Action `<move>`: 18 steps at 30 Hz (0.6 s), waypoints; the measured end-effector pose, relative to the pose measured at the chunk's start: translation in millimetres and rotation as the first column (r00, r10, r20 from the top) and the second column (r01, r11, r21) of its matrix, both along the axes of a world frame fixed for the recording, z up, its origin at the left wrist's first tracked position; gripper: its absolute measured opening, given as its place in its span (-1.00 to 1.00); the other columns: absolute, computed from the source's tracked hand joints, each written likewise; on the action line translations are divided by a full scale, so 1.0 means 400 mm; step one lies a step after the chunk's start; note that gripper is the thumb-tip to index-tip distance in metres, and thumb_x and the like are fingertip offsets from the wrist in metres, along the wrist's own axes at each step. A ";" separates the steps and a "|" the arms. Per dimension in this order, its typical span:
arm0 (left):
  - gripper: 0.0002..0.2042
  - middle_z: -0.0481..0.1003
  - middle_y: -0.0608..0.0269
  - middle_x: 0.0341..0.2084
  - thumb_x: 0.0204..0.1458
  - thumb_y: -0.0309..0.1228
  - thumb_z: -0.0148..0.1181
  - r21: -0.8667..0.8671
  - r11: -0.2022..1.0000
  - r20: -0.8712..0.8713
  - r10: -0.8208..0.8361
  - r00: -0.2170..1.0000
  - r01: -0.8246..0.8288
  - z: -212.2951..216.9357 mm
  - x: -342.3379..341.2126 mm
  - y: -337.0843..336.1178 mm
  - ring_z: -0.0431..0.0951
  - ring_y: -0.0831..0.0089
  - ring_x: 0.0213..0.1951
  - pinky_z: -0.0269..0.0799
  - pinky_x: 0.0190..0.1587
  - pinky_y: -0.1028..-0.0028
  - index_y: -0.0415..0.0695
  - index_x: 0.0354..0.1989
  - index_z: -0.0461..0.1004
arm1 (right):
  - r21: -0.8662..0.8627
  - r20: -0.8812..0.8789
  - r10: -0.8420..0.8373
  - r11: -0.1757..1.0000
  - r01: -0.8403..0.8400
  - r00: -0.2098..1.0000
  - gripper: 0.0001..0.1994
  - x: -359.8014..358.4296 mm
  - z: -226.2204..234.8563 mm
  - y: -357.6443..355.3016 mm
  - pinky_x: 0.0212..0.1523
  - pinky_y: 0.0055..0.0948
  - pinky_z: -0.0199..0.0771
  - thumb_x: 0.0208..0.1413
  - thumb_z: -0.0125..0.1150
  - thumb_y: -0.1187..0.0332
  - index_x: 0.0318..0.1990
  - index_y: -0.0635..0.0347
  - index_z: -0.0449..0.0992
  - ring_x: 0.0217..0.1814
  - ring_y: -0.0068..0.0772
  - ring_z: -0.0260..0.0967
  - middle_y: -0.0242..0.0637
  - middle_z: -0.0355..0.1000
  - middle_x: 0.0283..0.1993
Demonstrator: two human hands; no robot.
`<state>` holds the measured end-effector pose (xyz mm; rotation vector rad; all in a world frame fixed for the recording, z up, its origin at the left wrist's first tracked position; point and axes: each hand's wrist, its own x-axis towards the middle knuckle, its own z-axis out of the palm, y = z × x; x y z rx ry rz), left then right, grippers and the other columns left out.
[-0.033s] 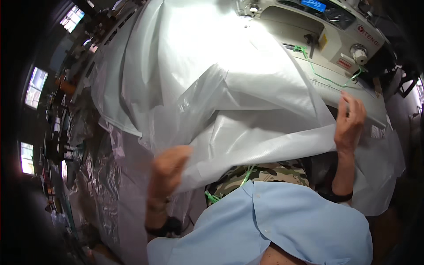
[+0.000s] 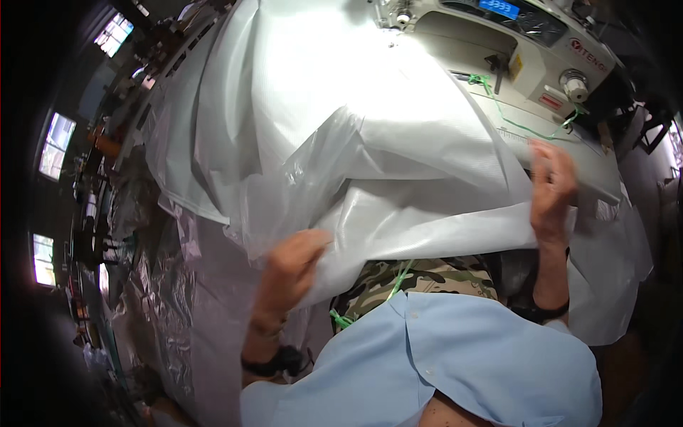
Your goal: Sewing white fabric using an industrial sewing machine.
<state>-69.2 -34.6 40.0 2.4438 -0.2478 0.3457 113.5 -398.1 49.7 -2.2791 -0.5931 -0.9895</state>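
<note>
A large white ribbed plastic sheet (image 2: 427, 142) spreads from the sewing machine (image 2: 548, 57) down toward my lap, with a folded band along its near edge. At the sheet's near left part, my left hand (image 2: 290, 274) is closed, its fingertips against the material. A clearer plastic film (image 2: 306, 171) bunches just beyond that hand. My right hand (image 2: 553, 188) is over the sheet's right end, beside the machine bed, fingers curled and smeared by motion; whether they grip anything cannot be made out. The machine's needle area (image 2: 395, 28) is at the top, under bright glare.
Green string (image 2: 512, 121) runs over the machine bed near a dark lever and the handwheel knob (image 2: 573, 84). More plastic sheeting hangs at the right (image 2: 605, 285) and the left (image 2: 163, 306). Cluttered shelving and windows (image 2: 57, 146) line the far left.
My left hand has moved right and slightly up along the sheet. My right hand has shifted a little left. The view has turned slightly, while the sheet looks much the same.
</note>
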 end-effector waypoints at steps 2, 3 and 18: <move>-0.80 0.55 -0.08 -0.17 0.10 -0.60 0.08 0.012 0.999 -0.073 -0.043 0.996 0.044 -0.070 0.085 -0.060 0.57 0.04 -0.13 0.45 -0.09 0.28 -0.28 -0.10 0.49 | 0.300 -0.348 0.444 0.887 -0.351 0.826 -0.78 0.004 -0.010 0.105 0.01 -0.30 0.39 0.26 0.03 0.38 -0.20 0.32 0.58 -0.09 -0.18 0.46 -0.06 0.52 -0.18; -0.75 0.54 -0.09 -0.15 0.09 -0.61 0.08 0.040 0.998 -0.125 -0.048 0.991 0.053 -0.121 0.118 -0.062 0.56 0.04 -0.12 0.45 -0.09 0.27 -0.28 -0.05 0.47 | 0.293 -0.446 0.584 0.811 -0.506 0.678 -0.74 0.017 -0.039 0.157 0.04 -0.34 0.40 0.27 0.03 0.33 -0.13 0.33 0.58 -0.04 -0.21 0.47 -0.06 0.54 -0.14; -0.68 0.52 -0.12 -0.18 0.10 -0.39 0.09 0.196 0.958 -0.130 -0.186 0.974 0.210 -0.403 0.245 -0.123 0.52 -0.03 -0.12 0.40 -0.06 0.12 -0.29 -0.01 0.43 | 0.813 -0.547 0.827 0.489 -0.315 -0.130 -0.60 0.017 -0.227 0.725 -0.18 -0.40 0.39 0.11 0.25 0.07 -0.08 0.22 0.53 -0.31 -0.43 0.36 -0.33 0.45 -0.31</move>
